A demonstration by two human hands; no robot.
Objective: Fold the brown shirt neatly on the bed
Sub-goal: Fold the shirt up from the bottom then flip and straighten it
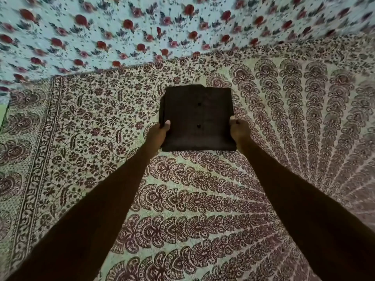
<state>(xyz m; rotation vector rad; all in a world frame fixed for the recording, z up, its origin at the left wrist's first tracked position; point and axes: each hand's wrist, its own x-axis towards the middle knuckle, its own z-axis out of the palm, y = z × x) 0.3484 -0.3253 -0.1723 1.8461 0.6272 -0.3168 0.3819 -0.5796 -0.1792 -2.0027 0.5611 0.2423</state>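
The brown shirt (pixel 197 116) is folded into a compact square with two dark buttons showing down its middle. It sits in the centre of the view over the patterned bed cover (pixel 203 189). My left hand (pixel 159 132) grips the shirt's left edge, thumb on top. On the right edge, my right hand (pixel 239 130) is closed, fingers curled under the fabric. Both arms reach forward from the bottom of the view. Whether the shirt rests on the bed or hangs just above it I cannot tell.
The bed cover has a maroon floral border on the left (pixel 40 149) and fan-shaped motifs fanning out to the right. Behind it lies a pale blue sheet with red roses (pixel 121 33). A green strip (pixel 3 114) shows at the far left edge.
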